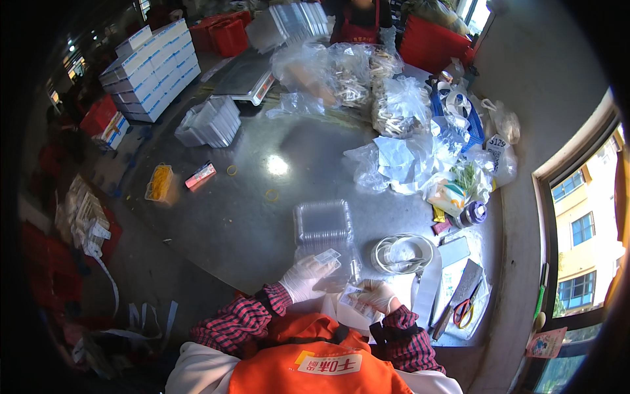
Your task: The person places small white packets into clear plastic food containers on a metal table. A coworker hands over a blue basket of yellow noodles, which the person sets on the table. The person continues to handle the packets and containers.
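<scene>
My left hand [306,279], in a thin whitish glove, has a small printed label [327,256] at its fingertips. It is over the near edge of a stack of clear plastic clamshell containers [323,221]. My right hand [378,294], gloved too, pinches a strip of printed labels [355,301] close to my apron [315,367]. Beneath that strip hangs white backing paper [347,320]. Just beyond my right hand lies a roll of white label tape [402,253], its loose end running down towards the table's near edge.
At right lie a cleaver [462,285], scissors [463,312] and a phone [454,250]. Bagged mushrooms [398,108], a scale [246,79] and nested clear trays [209,122] stand farther back. Rubber bands fill a small tub [159,182] at left. A person in a red apron [362,29] stands opposite.
</scene>
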A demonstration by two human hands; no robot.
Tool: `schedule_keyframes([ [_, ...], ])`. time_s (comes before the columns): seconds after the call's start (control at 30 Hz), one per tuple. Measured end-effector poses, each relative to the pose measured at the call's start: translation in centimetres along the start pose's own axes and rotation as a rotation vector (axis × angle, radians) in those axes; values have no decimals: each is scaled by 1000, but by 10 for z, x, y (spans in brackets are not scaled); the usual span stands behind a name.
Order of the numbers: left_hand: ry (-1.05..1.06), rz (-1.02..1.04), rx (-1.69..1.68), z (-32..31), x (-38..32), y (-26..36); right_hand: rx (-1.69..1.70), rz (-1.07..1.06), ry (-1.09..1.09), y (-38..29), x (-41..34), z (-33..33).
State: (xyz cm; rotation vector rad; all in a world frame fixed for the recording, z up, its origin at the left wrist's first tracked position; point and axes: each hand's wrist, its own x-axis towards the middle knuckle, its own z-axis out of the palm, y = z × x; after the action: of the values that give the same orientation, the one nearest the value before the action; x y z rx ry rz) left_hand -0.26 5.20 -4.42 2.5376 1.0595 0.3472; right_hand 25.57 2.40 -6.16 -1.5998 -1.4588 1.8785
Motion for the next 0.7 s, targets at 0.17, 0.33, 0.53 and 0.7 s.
schedule_keyframes([
  [0.17, 228, 33, -212, -13, 0, 5, -137, -211, -14, 20, 2, 7],
  [0.33, 228, 198, -183, -3, -5, 23, -8, -160, 257, 14, 51, 26],
  [0.53, 180, 111, -166, 13, -30, 28, -85, -58, 466, -15, 67, 38],
  [0.7, 191, -5, -62, 21, -21, 7, -203, 86, 399, -26, 65, 45],
])
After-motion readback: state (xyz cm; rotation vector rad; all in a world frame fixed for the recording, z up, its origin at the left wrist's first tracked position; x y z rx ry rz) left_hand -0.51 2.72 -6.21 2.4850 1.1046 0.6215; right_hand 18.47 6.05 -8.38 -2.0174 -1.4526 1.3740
